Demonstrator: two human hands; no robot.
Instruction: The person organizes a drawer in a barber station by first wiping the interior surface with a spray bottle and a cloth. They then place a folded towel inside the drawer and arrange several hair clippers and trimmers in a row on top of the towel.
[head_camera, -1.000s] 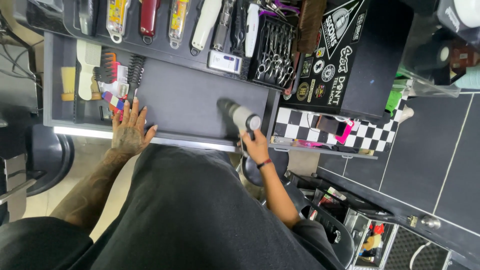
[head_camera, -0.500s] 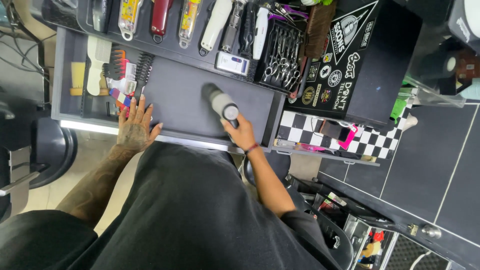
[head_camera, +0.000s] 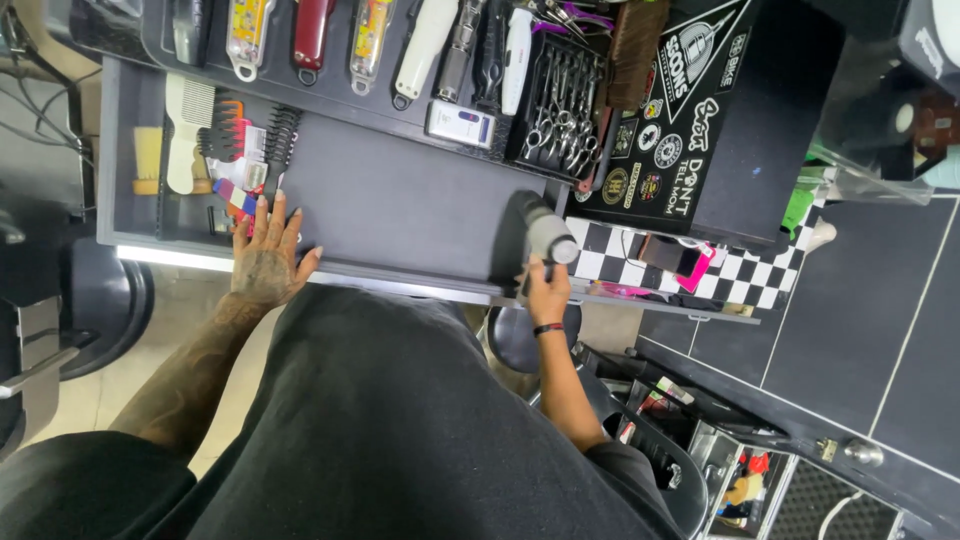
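My left hand (head_camera: 265, 260) lies flat, fingers spread, on the front left of a dark grey work surface (head_camera: 400, 210), its fingertips beside some coloured clips and combs (head_camera: 235, 145). My right hand (head_camera: 547, 295) grips the handle of a grey and black hair dryer (head_camera: 545, 232) at the right end of that surface, with the nozzle pointing away from me across it. A black band sits on the right wrist. A black cape (head_camera: 400, 430) covers my lap below both hands.
A row of hair clippers (head_camera: 310, 30) hangs along the back. A rack of scissors (head_camera: 560, 110) stands beside a black box with stickers (head_camera: 690, 130). A checkered shelf (head_camera: 620, 265) lies to the right, a chair base (head_camera: 110, 300) to the left, and an open drawer cart (head_camera: 720, 470) at lower right.
My right hand carried the hair dryer left over the dark surface, then back to its right end. My left hand stayed flat near the combs.
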